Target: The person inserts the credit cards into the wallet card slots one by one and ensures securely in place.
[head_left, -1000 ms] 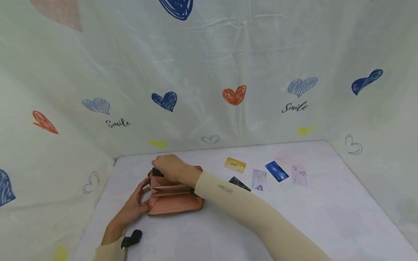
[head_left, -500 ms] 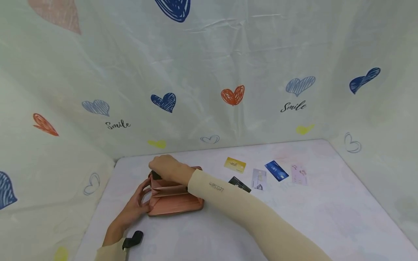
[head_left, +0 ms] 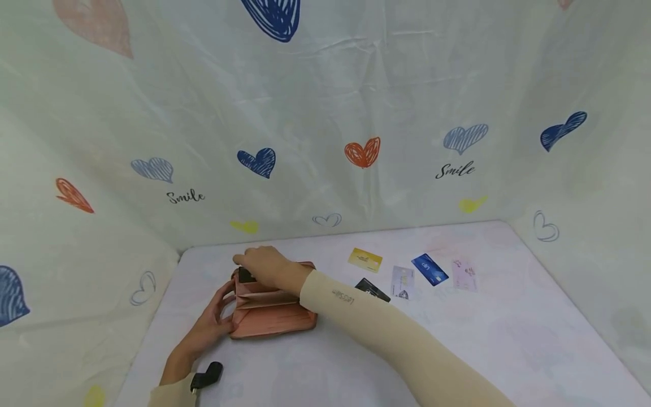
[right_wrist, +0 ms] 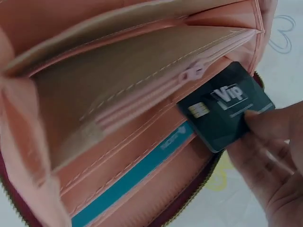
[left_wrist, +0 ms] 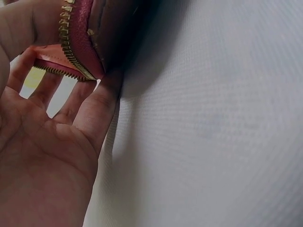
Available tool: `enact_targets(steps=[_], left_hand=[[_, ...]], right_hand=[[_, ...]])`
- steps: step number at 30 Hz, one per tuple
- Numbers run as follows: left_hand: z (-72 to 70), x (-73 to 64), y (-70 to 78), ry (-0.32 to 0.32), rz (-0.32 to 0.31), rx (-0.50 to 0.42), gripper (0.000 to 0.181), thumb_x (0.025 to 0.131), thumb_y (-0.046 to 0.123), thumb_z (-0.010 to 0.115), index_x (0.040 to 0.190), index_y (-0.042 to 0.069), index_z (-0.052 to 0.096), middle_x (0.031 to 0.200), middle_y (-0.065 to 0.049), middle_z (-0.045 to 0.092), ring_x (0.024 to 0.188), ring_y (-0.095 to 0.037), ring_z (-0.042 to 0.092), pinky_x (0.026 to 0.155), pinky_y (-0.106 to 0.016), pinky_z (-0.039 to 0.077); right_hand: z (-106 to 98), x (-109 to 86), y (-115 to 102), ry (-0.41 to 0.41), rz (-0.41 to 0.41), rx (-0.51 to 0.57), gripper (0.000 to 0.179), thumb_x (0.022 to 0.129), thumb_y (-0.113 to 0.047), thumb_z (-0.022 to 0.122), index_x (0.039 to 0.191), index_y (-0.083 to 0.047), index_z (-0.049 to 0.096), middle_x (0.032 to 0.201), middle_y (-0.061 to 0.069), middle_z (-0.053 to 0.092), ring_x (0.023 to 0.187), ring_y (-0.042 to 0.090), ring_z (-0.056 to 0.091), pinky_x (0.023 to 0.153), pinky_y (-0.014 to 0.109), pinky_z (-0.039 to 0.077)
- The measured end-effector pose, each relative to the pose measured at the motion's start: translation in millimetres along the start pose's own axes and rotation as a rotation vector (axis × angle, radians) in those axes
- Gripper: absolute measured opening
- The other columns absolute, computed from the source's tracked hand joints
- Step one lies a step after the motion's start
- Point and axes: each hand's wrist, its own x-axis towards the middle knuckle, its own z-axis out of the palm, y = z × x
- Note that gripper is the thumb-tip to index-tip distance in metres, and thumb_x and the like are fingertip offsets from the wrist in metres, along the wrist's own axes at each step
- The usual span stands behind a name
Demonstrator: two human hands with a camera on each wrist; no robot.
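Right hand (head_left: 268,265) pinches the Vip card (right_wrist: 222,113), probably light, stiff, slick: hold 1 end. Left hand (head_left: 205,325), loosely curved, grips the zip wallet (head_left: 274,322).

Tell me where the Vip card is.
It's right of centre in the right wrist view: the Vip card is pinched in the right hand, beside the wallet's zip pull.

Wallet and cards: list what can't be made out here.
Head view: part of the right side of the wallet, behind the right sleeve.
Head view: print on the yellow card, too small.
Right wrist view: part of one edge of the dark Vip card, under the right hand.
Right wrist view: the rest of the teal strip, inside its slot.
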Motion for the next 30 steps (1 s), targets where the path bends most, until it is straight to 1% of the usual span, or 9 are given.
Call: enact_targets(steps=[2,5,8,11,18,22,24,27,30], left_hand=[[0.3,-0.7,-1.3,-0.002,0.004,-0.005,0.099,0.088,-0.015,0.069,0.167,0.003,0.013,0.161,0.018,0.023,0.137,0.011,0.036,0.098,-0.013,0.043],[0.6,-1.3,-1.5,0.006,-0.003,0.003,0.099,0.087,-0.016,0.069,0.167,0.003,0.014,0.161,0.018,0.024,0.136,0.011,0.037,0.098,-0.013,0.044],[0.4,-0.8,-0.6,0.014,-0.010,0.016,0.099,0.086,-0.017,0.068,0.167,0.003,0.015,0.162,0.015,0.024,0.135,0.011,0.037,0.097,-0.014,0.045],[0.0,0.1,1.1,0.014,-0.012,0.020,0.099,0.085,-0.017,0.068,0.167,0.002,0.015,0.163,0.013,0.023,0.135,0.012,0.037,0.097,-0.014,0.046],[-0.3,1.6,2.2,0.005,0.004,0.011,0.098,0.086,-0.018,0.067,0.167,0.002,0.014,0.164,0.011,0.024,0.136,0.010,0.037,0.096,-0.015,0.045],[0.5,2.5,1.8,0.010,-0.004,0.004,0.099,0.087,-0.017,0.068,0.168,0.005,0.015,0.163,0.014,0.024,0.136,0.010,0.037,0.098,-0.014,0.044],[0.8,3.0,1.6,0.015,-0.007,0.009,0.098,0.087,-0.015,0.069,0.168,0.005,0.016,0.163,0.014,0.025,0.136,0.010,0.037,0.099,-0.013,0.043],[0.1,3.1,1.3,0.010,-0.021,0.013,0.098,0.088,-0.014,0.069,0.168,0.004,0.015,0.163,0.015,0.023,0.136,0.011,0.037,0.099,-0.013,0.044],[-1.6,2.9,1.5,0.005,-0.040,0.017,0.099,0.087,-0.015,0.069,0.168,0.004,0.014,0.163,0.014,0.022,0.135,0.013,0.037,0.097,-0.014,0.045]], right_hand=[[2,-1.6,0,0.020,-0.036,-0.013,0.039,0.106,-0.020,0.066,0.145,-0.025,0.062,0.130,-0.003,0.068,0.113,0.013,0.069,0.093,0.027,0.057],[4,-4.0,1,0.058,-0.081,-0.036,0.036,0.106,-0.025,0.067,0.142,-0.026,0.064,0.128,-0.004,0.068,0.109,0.012,0.070,0.091,0.027,0.057],[4,-5.0,1,0.109,-0.070,-0.030,0.031,0.106,-0.020,0.066,0.137,-0.022,0.066,0.123,-0.002,0.070,0.107,0.013,0.071,0.090,0.027,0.058],[1,-4.0,1,0.125,-0.040,-0.009,0.029,0.106,-0.017,0.066,0.134,-0.020,0.067,0.120,-0.001,0.071,0.108,0.013,0.071,0.090,0.027,0.057],[-1,7.4,-8,0.027,-0.047,-0.057,0.027,0.105,-0.021,0.069,0.132,-0.021,0.071,0.121,-0.005,0.072,0.111,0.008,0.068,0.090,0.021,0.056],[4,10.9,-11,0.012,-0.053,-0.066,0.023,0.105,-0.026,0.069,0.128,-0.024,0.073,0.119,-0.007,0.072,0.108,0.007,0.068,0.089,0.022,0.056],[6,9.5,-10,0.017,-0.044,-0.045,0.025,0.104,-0.030,0.070,0.128,-0.023,0.072,0.119,-0.007,0.072,0.107,0.007,0.069,0.089,0.023,0.056],[8,3.8,-6,0.029,0.004,0.013,0.031,0.103,-0.030,0.071,0.133,-0.022,0.068,0.122,-0.005,0.072,0.110,0.009,0.069,0.090,0.025,0.057],[9,-2.8,-3,0.043,0.060,0.063,0.032,0.102,-0.023,0.073,0.133,-0.021,0.067,0.122,-0.004,0.071,0.112,0.010,0.069,0.090,0.026,0.057]])
